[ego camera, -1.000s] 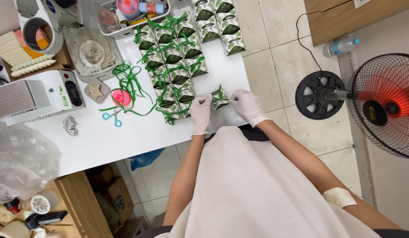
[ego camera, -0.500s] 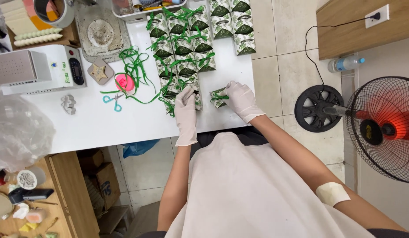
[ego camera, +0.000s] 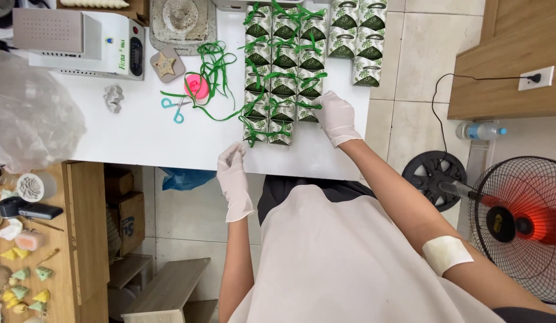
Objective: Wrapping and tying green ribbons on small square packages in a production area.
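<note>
Several small green-and-white patterned boxes (ego camera: 284, 78) tied with green ribbon lie in rows on the white table (ego camera: 140, 137). My right hand (ego camera: 334, 117), in a white glove, rests on the lowest box of the right row (ego camera: 308, 110). My left hand (ego camera: 233, 173), also gloved, hangs at the table's front edge with fingers loosely together and nothing in it. A tangle of loose green ribbon (ego camera: 215, 72) lies left of the boxes beside a pink round object (ego camera: 196, 87) and blue-handled scissors (ego camera: 174, 109).
A white machine (ego camera: 80, 42) stands at the back left, a clear plastic bag (ego camera: 26, 113) at the left edge. A wooden side shelf (ego camera: 26, 239) holds small coloured shapes. A floor fan (ego camera: 517, 224) and a water bottle (ego camera: 480, 130) stand at the right.
My right hand set its box down at the end of the right row. My left hand drew back from the boxes to the table's front edge. The view shifted left.
</note>
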